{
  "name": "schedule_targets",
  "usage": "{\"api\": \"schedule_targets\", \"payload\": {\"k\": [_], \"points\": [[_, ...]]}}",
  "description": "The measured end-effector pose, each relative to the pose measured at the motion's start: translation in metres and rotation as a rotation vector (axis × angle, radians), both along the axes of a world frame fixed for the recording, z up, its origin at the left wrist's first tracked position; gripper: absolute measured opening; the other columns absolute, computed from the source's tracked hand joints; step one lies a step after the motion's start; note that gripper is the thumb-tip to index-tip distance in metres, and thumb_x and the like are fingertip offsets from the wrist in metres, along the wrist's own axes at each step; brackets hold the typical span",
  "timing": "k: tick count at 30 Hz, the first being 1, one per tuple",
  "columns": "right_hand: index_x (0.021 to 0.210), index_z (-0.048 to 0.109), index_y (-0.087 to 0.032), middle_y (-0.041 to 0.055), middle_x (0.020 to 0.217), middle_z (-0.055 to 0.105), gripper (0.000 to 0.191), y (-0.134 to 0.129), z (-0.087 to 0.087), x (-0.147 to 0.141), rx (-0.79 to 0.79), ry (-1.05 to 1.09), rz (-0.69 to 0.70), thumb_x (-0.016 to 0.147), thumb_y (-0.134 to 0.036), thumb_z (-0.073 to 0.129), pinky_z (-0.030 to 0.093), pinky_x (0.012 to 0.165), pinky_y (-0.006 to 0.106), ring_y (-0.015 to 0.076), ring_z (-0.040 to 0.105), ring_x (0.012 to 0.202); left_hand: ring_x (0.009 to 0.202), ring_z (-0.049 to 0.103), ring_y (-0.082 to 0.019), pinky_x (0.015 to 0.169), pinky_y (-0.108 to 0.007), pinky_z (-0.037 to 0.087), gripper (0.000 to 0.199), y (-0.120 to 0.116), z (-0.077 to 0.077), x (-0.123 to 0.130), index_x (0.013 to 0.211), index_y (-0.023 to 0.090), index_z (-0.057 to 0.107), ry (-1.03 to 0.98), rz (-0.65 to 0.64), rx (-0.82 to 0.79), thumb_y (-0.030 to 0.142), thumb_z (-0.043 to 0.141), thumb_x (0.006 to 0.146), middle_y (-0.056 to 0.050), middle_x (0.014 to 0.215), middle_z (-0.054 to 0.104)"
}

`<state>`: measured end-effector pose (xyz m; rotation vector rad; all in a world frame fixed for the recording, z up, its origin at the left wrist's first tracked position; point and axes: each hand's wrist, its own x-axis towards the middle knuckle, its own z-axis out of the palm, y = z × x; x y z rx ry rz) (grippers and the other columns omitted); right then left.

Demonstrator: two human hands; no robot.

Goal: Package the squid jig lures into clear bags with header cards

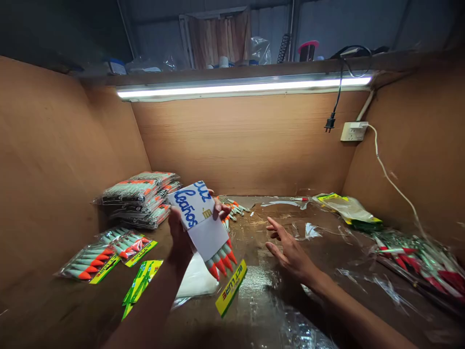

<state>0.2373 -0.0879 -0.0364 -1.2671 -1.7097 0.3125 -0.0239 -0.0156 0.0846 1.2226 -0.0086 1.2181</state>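
Note:
My left hand (181,225) is wrapped round a white card sleeve (209,237) with blue lettering. Orange-tipped lures (222,259) stick out of the sleeve's lower end, beside a yellow and green header card (231,288) on clear film. The bundle is tilted above the table, over a stack of clear bags (198,276). To the right of it, my right hand (288,249) hovers over the table with fingers apart and nothing in it.
Packed lure bags (141,194) are piled at the left, with two yellow-labelled packs (90,257) and header cards (141,283) in front. Loose lures (238,207) lie behind my left hand. Red-and-white lures (417,261) and a bag stack (345,208) lie right.

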Motion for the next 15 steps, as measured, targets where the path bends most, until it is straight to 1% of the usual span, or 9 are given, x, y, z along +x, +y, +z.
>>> {"api": "schedule_targets", "payload": {"k": [2, 4, 7, 9, 10, 11, 12, 13, 15], "points": [[0.151, 0.032, -0.027, 0.0110, 0.132, 0.057, 0.061, 0.000, 0.004, -0.002, -0.034, 0.089, 0.036, 0.095, -0.040, 0.053, 0.048, 0.099, 0.044, 0.0233, 0.059, 0.110, 0.090, 0.063, -0.030, 0.100, -0.055, 0.043, 0.076, -0.001, -0.019, 0.005, 0.114, 0.020, 0.060, -0.011, -0.122, -0.138, 0.083, 0.053, 0.070, -0.007, 0.083, 0.061], [0.149, 0.036, -0.026, 0.0116, 0.133, 0.058, 0.058, 0.004, 0.013, -0.007, -0.066, 0.202, 0.095, 0.096, -0.043, 0.052, 0.047, 0.100, 0.045, 0.0242, 0.057, 0.115, 0.091, 0.063, -0.028, 0.103, -0.054, 0.041, 0.077, 0.002, -0.043, 0.012, 0.117, 0.018, 0.059, 0.007, -0.271, -0.236, 0.080, 0.054, 0.073, -0.007, 0.086, 0.062], [0.145, 0.042, -0.025, 0.0120, 0.138, 0.055, 0.054, 0.020, 0.033, -0.020, -0.090, 0.315, 0.218, 0.096, -0.047, 0.051, 0.043, 0.105, 0.047, 0.0258, 0.051, 0.126, 0.096, 0.064, -0.028, 0.107, -0.055, 0.035, 0.077, 0.009, -0.080, 0.023, 0.125, 0.014, 0.056, 0.056, -0.473, -0.318, 0.073, 0.058, 0.077, -0.009, 0.092, 0.066], [0.146, 0.042, -0.025, 0.0118, 0.142, 0.052, 0.057, 0.034, 0.047, -0.031, -0.097, 0.308, 0.306, 0.095, -0.049, 0.054, 0.038, 0.109, 0.048, 0.0268, 0.047, 0.132, 0.102, 0.064, -0.030, 0.109, -0.054, 0.032, 0.077, 0.013, -0.097, 0.029, 0.129, 0.012, 0.055, 0.092, -0.551, -0.336, 0.070, 0.060, 0.078, -0.012, 0.100, 0.068], [0.146, 0.041, -0.026, 0.0116, 0.143, 0.052, 0.062, 0.040, 0.054, -0.037, -0.110, 0.279, 0.357, 0.092, -0.049, 0.058, 0.037, 0.110, 0.049, 0.0274, 0.047, 0.132, 0.104, 0.064, -0.031, 0.109, -0.054, 0.032, 0.077, 0.014, -0.101, 0.030, 0.130, 0.012, 0.055, 0.110, -0.571, -0.333, 0.069, 0.061, 0.078, -0.014, 0.103, 0.069], [0.148, 0.039, -0.026, 0.0118, 0.143, 0.051, 0.068, 0.045, 0.060, -0.043, -0.129, 0.248, 0.413, 0.089, -0.050, 0.062, 0.037, 0.110, 0.049, 0.0278, 0.048, 0.131, 0.106, 0.064, -0.032, 0.109, -0.054, 0.032, 0.075, 0.015, -0.102, 0.030, 0.130, 0.012, 0.056, 0.131, -0.574, -0.321, 0.067, 0.061, 0.079, -0.014, 0.106, 0.069], [0.150, 0.036, -0.026, 0.0120, 0.143, 0.051, 0.073, 0.048, 0.066, -0.049, -0.145, 0.224, 0.459, 0.087, -0.051, 0.065, 0.038, 0.109, 0.049, 0.0280, 0.050, 0.128, 0.106, 0.064, -0.032, 0.108, -0.053, 0.034, 0.072, 0.014, -0.100, 0.027, 0.129, 0.013, 0.057, 0.158, -0.556, -0.295, 0.065, 0.062, 0.080, -0.014, 0.107, 0.070], [0.151, 0.032, -0.027, 0.0124, 0.144, 0.050, 0.077, 0.050, 0.072, -0.054, -0.146, 0.216, 0.485, 0.087, -0.051, 0.066, 0.039, 0.108, 0.050, 0.0280, 0.052, 0.126, 0.107, 0.064, -0.033, 0.106, -0.053, 0.036, 0.069, 0.013, -0.096, 0.022, 0.128, 0.015, 0.058, 0.187, -0.513, -0.251, 0.064, 0.063, 0.080, -0.013, 0.107, 0.070], [0.155, 0.023, -0.028, 0.0128, 0.146, 0.047, 0.079, 0.046, 0.083, -0.059, -0.064, 0.244, 0.456, 0.090, -0.052, 0.061, 0.040, 0.107, 0.051, 0.0282, 0.051, 0.127, 0.111, 0.062, -0.035, 0.102, -0.051, 0.041, 0.066, 0.008, -0.080, 0.008, 0.124, 0.017, 0.061, 0.227, -0.343, -0.115, 0.063, 0.066, 0.076, -0.012, 0.107, 0.070]]}}
